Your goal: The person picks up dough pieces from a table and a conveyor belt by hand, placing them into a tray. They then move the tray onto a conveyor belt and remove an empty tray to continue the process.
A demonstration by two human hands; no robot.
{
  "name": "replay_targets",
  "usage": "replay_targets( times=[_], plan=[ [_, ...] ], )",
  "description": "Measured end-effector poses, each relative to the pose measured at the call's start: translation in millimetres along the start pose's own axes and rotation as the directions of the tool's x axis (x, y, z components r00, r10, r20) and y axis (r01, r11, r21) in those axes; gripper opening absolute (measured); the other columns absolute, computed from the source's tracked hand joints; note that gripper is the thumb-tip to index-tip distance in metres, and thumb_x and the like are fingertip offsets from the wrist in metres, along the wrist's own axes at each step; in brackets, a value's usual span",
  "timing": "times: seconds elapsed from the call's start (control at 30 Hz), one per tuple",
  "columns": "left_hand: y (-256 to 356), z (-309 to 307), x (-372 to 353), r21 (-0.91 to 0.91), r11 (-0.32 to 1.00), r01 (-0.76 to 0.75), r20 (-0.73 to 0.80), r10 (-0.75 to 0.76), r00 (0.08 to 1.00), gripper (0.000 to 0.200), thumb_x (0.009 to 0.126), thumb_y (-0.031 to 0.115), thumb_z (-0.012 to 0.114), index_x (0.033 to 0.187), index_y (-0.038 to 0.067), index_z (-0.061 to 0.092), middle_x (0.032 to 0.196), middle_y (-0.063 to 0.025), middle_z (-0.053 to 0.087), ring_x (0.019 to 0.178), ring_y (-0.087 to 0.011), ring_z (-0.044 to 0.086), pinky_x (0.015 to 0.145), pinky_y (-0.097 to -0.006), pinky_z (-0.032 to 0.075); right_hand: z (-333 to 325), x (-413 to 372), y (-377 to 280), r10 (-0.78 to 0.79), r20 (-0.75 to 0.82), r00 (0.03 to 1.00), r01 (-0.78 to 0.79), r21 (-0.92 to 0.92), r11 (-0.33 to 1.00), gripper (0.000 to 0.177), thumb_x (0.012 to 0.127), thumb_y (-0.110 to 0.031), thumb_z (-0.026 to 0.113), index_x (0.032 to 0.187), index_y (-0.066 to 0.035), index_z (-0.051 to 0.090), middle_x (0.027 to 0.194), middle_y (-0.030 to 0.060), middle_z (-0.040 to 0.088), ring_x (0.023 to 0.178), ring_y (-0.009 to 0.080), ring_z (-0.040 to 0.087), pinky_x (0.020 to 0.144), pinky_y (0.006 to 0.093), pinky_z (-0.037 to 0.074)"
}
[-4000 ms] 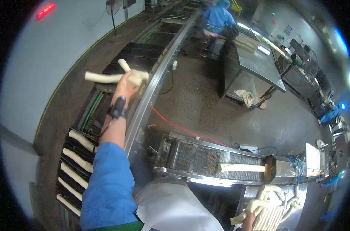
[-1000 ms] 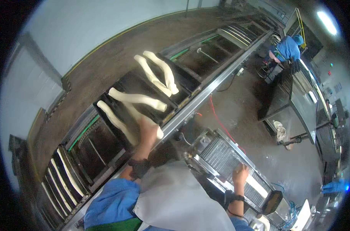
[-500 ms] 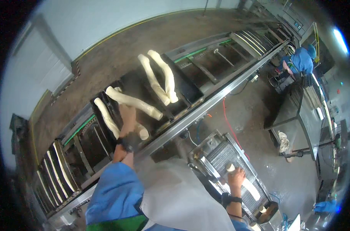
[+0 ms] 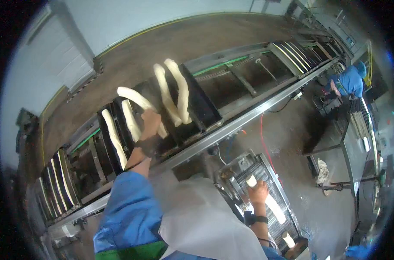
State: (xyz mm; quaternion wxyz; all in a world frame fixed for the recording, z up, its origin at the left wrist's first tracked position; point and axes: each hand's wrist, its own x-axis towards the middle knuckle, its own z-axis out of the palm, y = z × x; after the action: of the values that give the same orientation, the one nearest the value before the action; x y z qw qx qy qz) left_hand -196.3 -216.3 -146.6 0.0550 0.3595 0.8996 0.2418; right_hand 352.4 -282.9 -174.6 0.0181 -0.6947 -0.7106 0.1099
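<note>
Pale dough rolls lie in black trays on the long conveyor. My left hand (image 4: 151, 124) is closed around the middle of a bent dough roll (image 4: 134, 96), whose two ends show on either side. To its left are a shorter-looking dough roll (image 4: 130, 118) and, in the slot beyond, another dough roll (image 4: 113, 136). Two more dough rolls (image 4: 183, 93) lean together on its right. My right hand (image 4: 258, 193) is wrapped over a dough roll (image 4: 275, 209) on the small mesh belt (image 4: 264, 173); its fingers are partly hidden.
The metal rail (image 4: 244, 115) of the long conveyor runs diagonally in front of me. Farther trays (image 4: 292, 56) hold thin dough strips. Another dough piece (image 4: 288, 239) is at the mesh belt's near end. A co-worker in blue (image 4: 351, 81) is at far right, behind a metal table (image 4: 353, 143).
My left hand has turned the crossing dough roll to lie more lengthwise in the tray, and the roll beside it now lies separate. My right hand stays on its roll. The view has shifted slightly.
</note>
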Motion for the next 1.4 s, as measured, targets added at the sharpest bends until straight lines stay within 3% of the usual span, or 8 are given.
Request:
replay_targets(
  times=[0.13,0.27,0.4,0.5,0.6,0.77,1.07,1.4],
  plan=[
    [-17,-53,-84,0.087,0.851,-0.519,0.192,0.496,0.847,0.029,0.077,0.020,0.064,0.099,0.001,0.062,0.104,-0.0177,0.060,0.101,-0.0402,0.053,0.090,-0.0472,0.042,-14,7,-16,-0.052,-0.037,0.998,0.056,0.112,0.992,0.044,0.068,-0.025,0.070,0.101,0.000,0.054,0.100,0.0195,0.056,0.095,0.0378,0.056,0.082,0.0481,0.045],
    [-38,-98,-153,0.195,0.975,-0.110,-0.284,0.163,0.945,0.048,0.078,0.008,0.061,0.125,0.009,0.051,0.108,-0.0189,0.060,0.107,-0.0398,0.052,0.097,-0.0452,0.038,-12,28,-10,-0.091,-0.040,0.995,0.100,0.366,0.925,0.045,0.074,-0.022,0.069,0.108,0.002,0.053,0.095,0.0182,0.061,0.087,0.0348,0.060,0.080,0.0401,0.048],
    [-128,-100,-150,-0.471,0.757,0.452,0.186,-0.416,0.890,0.058,0.079,0.003,0.056,0.135,0.007,0.041,0.110,-0.0140,0.059,0.100,-0.0272,0.056,0.089,-0.0338,0.044,-10,33,-12,-0.019,-0.022,1.000,0.028,0.891,0.454,0.035,0.080,-0.017,0.063,0.111,0.000,0.054,0.095,0.0048,0.060,0.081,0.0144,0.056,0.072,0.0306,0.046],
    [-151,-100,-129,-0.628,0.744,0.228,-0.043,-0.326,0.944,0.051,0.074,-0.004,0.053,0.125,0.001,0.050,0.113,-0.0147,0.058,0.101,-0.0273,0.056,0.089,-0.0325,0.044,-51,21,-27,0.098,0.072,0.993,-0.099,0.944,0.313,0.037,0.079,-0.017,0.063,0.111,-0.001,0.054,0.091,0.0048,0.059,0.079,0.0143,0.056,0.070,0.0304,0.045],
    [-109,-105,-128,0.367,0.930,0.000,-0.326,0.128,0.937,0.055,0.068,-0.005,0.056,0.123,0.004,0.053,0.121,-0.0249,0.053,0.116,-0.0405,0.047,0.100,-0.0421,0.037,-71,10,-4,0.254,0.175,0.951,-0.168,0.985,-0.048,0.033,0.081,-0.024,0.061,0.105,-0.002,0.055,0.087,0.0051,0.059,0.084,0.0176,0.057,0.076,0.0315,0.045],
    [-26,-68,-94,-0.301,0.904,-0.303,-0.184,0.257,0.949,0.060,0.079,0.010,0.060,0.133,-0.003,0.038,0.127,-0.0287,0.048,0.120,-0.0391,0.045,0.104,-0.0395,0.033,-125,-20,41,0.465,0.118,0.877,0.093,0.910,-0.405,0.030,0.079,-0.028,0.061,0.094,-0.003,0.060,0.085,0.0094,0.062,0.080,0.0211,0.059,0.075,0.0361,0.048],
    [31,-138,-78,-0.388,0.921,0.038,0.185,0.037,0.982,0.049,0.079,0.027,0.063,0.119,0.000,0.056,0.081,-0.0157,0.064,0.078,-0.0237,0.062,0.072,-0.0328,0.047,-278,-114,61,0.806,-0.309,0.505,0.172,0.951,0.257,0.029,0.079,-0.022,0.059,0.100,-0.001,0.058,0.081,0.0056,0.055,0.074,0.0184,0.054,0.064,0.0313,0.043],
    [-48,-52,-36,-0.385,0.915,0.119,-0.102,-0.170,0.980,0.044,0.080,0.020,0.055,0.119,0.002,0.048,0.107,-0.0245,0.059,0.099,-0.0393,0.057,0.084,-0.0446,0.044,-11,-73,123,-0.060,-0.097,0.993,0.052,-0.089,0.995,0.039,0.057,-0.024,0.076,0.086,-0.001,0.065,0.092,0.0221,0.060,0.094,0.0390,0.058,0.082,0.0468,0.046]
  ],
)
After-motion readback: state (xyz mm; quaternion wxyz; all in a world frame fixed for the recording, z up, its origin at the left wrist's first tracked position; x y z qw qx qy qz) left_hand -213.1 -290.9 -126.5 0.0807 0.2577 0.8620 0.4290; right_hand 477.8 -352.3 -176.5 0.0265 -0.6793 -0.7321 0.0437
